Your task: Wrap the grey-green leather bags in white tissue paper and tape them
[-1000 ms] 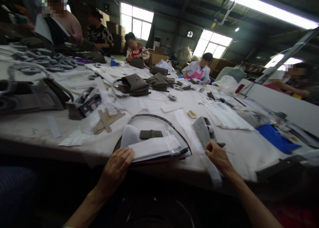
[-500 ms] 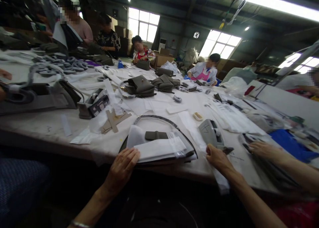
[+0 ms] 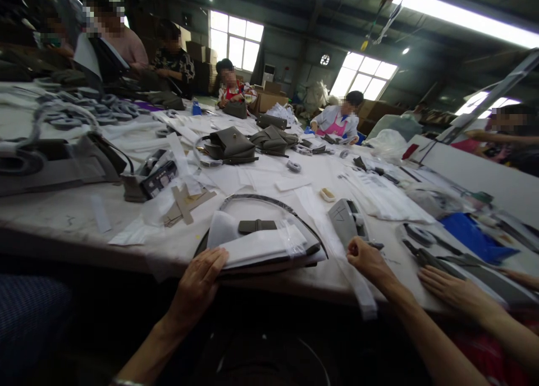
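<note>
My left hand (image 3: 201, 282) rests with fingers laid flat on the near left corner of a grey bag (image 3: 269, 254) lying at the table's front edge. White paper and a clear plastic sleeve (image 3: 263, 244) cover the bag, and its dark strap (image 3: 269, 201) arcs behind it. My right hand (image 3: 365, 258) is curled into a loose fist on the table, just in front of a grey tape dispenser (image 3: 344, 220) and on a long white paper strip (image 3: 337, 251). What its fingers pinch, if anything, is hidden.
A co-worker's hand (image 3: 446, 289) lies flat on the table at the right, near dark straps (image 3: 425, 245) and a blue sheet (image 3: 474, 234). Grey handbags (image 3: 229, 145) stand mid-table, with more bags and coiled straps (image 3: 84, 108) at the left. Several people work around the far side.
The co-worker's hand at the right has slid nearer the table's front edge. My own hands have hardly moved; the view has shifted slightly.
</note>
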Tool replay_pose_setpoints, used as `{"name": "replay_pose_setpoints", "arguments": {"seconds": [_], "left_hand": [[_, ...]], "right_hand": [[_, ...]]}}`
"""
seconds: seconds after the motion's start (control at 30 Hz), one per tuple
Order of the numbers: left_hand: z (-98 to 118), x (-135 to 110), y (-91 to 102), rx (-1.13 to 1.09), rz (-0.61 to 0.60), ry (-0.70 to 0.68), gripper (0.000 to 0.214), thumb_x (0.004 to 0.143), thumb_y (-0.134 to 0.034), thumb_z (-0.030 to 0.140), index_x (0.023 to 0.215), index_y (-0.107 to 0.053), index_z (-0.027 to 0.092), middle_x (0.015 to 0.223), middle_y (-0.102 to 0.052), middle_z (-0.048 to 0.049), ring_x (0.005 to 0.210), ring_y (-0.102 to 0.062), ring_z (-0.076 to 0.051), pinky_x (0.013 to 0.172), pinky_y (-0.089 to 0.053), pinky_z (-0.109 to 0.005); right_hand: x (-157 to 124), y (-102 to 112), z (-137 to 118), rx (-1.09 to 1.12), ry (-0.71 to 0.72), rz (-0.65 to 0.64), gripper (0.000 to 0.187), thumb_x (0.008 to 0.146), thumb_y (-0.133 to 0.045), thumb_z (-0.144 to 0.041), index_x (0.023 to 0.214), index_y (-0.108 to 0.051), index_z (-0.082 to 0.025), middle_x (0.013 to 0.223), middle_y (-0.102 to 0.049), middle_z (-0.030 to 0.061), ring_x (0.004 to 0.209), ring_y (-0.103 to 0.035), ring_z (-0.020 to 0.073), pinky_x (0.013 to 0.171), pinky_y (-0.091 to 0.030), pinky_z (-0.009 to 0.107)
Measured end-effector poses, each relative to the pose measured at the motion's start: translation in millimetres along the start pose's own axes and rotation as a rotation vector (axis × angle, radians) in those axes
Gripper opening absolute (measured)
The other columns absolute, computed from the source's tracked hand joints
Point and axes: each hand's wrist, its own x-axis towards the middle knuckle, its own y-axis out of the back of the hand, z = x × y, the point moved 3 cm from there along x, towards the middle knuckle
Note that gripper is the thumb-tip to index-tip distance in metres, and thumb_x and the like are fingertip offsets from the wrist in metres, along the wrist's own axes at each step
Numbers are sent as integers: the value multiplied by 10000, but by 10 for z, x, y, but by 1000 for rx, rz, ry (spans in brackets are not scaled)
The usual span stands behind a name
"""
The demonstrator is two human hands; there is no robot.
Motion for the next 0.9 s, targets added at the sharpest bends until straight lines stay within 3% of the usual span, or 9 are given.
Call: {"name": "replay_pose_setpoints", "arguments": {"seconds": [0.13, 0.37, 0.53, 0.67, 0.77, 0.9], "left_hand": [[-3, -19, -17, -8, -20, -8, 590, 812, -421, -2, 1365, -484, 192, 1182, -663, -83, 1162, -602, -229, 1052, -487, -403], [-15, -24, -20, -13, -21, -15, 634, 797, -406, 3, 1395, -459, 205, 1188, -660, -83, 1171, -598, -231, 1051, -486, -401], [-15, -30, -24, -6, -9, -17, 580, 795, -408, -5, 1338, -502, 176, 1172, -659, -90, 1170, -589, -235, 1049, -480, -401], [-37, -62, -54, -15, -25, 12, 545, 804, -430, 27, 1319, -511, 188, 1187, -652, -90, 1150, -600, -236, 1022, -495, -386], [-65, -72, -67, -35, -21, 63, 521, 808, -452, 55, 1305, -509, 201, 1196, -647, -89, 1124, -617, -237, 994, -513, -378], [-112, -27, -29, -79, -3, 190, 511, 784, -468, 73, 1273, -503, 216, 1164, -659, -67, 1054, -652, -227, 926, -547, -343]], "right_hand": [[-89, -74, 53, -31, 26, -123, 197, 694, -579, -80, 783, -471, -219, 697, -627, -4, 665, -568, 157, 623, -312, 244], [-81, -144, 94, -92, 18, -36, 218, 704, -488, -26, 794, -508, -223, 644, -562, -19, 606, -506, 148, 583, -248, 260], [-85, -180, 155, -53, 42, -20, 206, 709, -495, -51, 823, -466, -220, 700, -579, -16, 638, -532, 145, 620, -305, 247], [-141, -57, 168, 49, 4, 24, 153, 726, -517, -127, 822, -453, -227, 749, -602, -7, 680, -575, 158, 663, -369, 260], [-206, 111, 51, 158, 10, 24, 134, 711, -530, -185, 826, -476, -230, 770, -617, -3, 727, -595, 174, 708, -408, 282], [-331, 239, -326, 334, 131, -45, 126, 678, -536, -222, 796, -495, -233, 751, -617, -6, 724, -580, 173, 716, -433, 293]]}}
